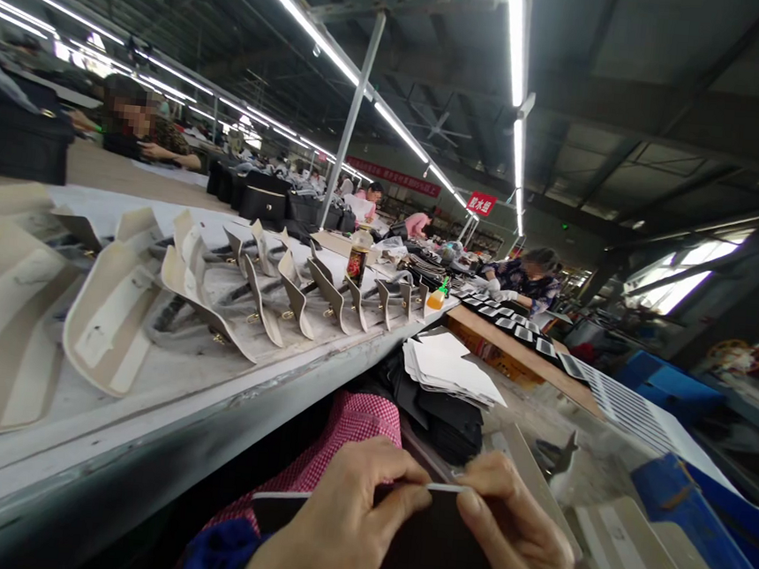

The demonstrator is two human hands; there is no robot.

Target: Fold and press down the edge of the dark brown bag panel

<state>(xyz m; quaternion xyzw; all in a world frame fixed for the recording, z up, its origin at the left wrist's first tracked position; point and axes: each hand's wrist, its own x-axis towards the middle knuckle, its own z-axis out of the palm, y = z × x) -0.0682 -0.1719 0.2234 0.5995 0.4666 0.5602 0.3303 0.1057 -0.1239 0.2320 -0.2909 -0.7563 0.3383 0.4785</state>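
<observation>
Both of my hands pinch the far edge of a dark panel (433, 546) with a thin white edge, held above my lap. My left hand (349, 517) grips that edge between thumb and fingers, left of its middle. A short way to the right, my right hand (517, 536) pinches the same edge with thumb and forefinger. A stretch of white edge shows between the two thumbs. The panel's lower part is partly hidden by my hands. Beneath it lies the pink checked cloth (360, 420) over my lap.
On the worktable (223, 404) to my left stand rows of curved beige flaps (115, 314) with small gold fittings. Beyond are a jar (358, 260) and a yellow glue bottle (438, 297). White sheets (452, 362) top a black stack ahead. Beige panels (635, 555) and a blue bin (697, 525) sit right. Co-workers work farther off.
</observation>
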